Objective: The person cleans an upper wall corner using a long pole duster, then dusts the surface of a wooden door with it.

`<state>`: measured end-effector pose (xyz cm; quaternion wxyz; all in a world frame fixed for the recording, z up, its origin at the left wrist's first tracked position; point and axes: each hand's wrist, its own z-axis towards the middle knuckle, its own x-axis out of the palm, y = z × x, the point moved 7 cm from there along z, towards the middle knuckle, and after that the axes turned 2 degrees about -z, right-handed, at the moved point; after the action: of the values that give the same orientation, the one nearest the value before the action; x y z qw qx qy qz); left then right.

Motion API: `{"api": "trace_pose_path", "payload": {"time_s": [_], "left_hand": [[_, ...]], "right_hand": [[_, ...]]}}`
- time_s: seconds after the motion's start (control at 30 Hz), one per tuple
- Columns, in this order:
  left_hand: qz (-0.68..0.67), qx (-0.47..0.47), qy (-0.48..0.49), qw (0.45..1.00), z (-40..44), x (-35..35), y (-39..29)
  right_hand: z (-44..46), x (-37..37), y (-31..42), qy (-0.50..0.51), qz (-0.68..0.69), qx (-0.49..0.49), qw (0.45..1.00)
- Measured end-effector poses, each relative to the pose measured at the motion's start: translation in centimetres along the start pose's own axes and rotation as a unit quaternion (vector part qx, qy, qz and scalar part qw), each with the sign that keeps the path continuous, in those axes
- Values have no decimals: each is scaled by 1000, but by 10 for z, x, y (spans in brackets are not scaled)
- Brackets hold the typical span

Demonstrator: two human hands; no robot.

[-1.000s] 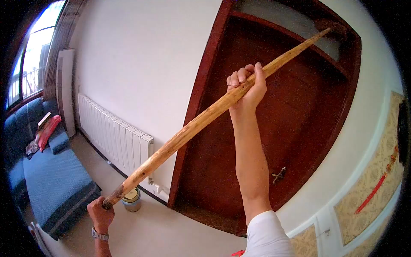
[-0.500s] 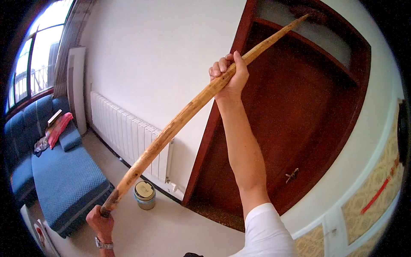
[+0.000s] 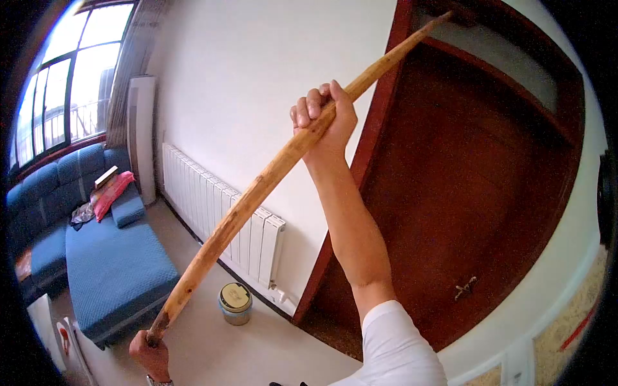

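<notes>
We see a smooth white wall (image 3: 257, 64) beside a dark red-brown door (image 3: 463, 180), flat and dull-grained, its frame bowed by the lens below a pale upper panel (image 3: 499, 61). To the left spreads a blue sofa (image 3: 116, 270) with a quilted cover, under a window (image 3: 93, 71) of bright panes in dark bars; next we find a white ribbed radiator (image 3: 199, 193). Across our view slants a long wooden pole (image 3: 264, 183), peeled yellow-brown and knotty, darker at its thick lower end, its thin tip up before the panel. A round tub (image 3: 235, 305) stands on the floor, its pale lid bearing dark marks too small for us to read. Our right hand (image 3: 333, 128) is wrapped firmly around the pole's upper half; our left hand (image 3: 149, 357) is closed about the dark butt. Smallest are a metal door handle (image 3: 465, 289) and a wristwatch (image 3: 158, 381), mostly cut off
</notes>
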<state>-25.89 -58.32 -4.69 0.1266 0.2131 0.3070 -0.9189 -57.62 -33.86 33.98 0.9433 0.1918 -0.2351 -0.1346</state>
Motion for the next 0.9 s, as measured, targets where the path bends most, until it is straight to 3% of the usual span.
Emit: {"api": "trace_pose_path", "payload": {"time_s": [0.2,0.27,0.37,0.5,0.53,0.57,0.6,0.63,0.67,0.7,0.73,0.8,0.83,0.9], "left_hand": [[-19,-5,-28,999,-13,-17,40],[110,19,-81,990,-22,-46,27],[13,71,-87,994,-40,-77,6],[98,33,-43,994,-73,-62,67],[-61,-62,-24,996,-92,-51,104],[-219,-155,-2,963,-94,-46,115],[54,10,-1,999,-80,-70,58],[51,12,2,999,-99,-57,84],[-120,-85,12,989,-128,-34,131],[-286,-179,20,941,-159,-11,177],[-287,-178,21,941,-138,-27,133],[-44,2,78,996,-104,-59,31],[-45,5,81,996,-109,-56,33],[-82,72,180,978,-130,-32,32]], "right_hand": [[-2,29,-5,60,78,16,995],[-11,47,-7,92,90,21,991],[-43,68,-13,129,87,24,988],[-48,84,-21,145,93,24,985],[-54,86,-25,152,100,30,983],[-60,88,-26,150,98,29,983],[-65,89,-28,145,84,36,985],[-71,89,-30,139,70,43,987],[-76,86,-31,125,65,43,989],[-81,84,-30,124,63,42,989],[-85,77,-29,101,32,49,993],[-96,68,-28,44,-12,49,998],[-100,67,-27,41,-14,47,998],[-109,56,-24,-26,-68,52,996]]}}
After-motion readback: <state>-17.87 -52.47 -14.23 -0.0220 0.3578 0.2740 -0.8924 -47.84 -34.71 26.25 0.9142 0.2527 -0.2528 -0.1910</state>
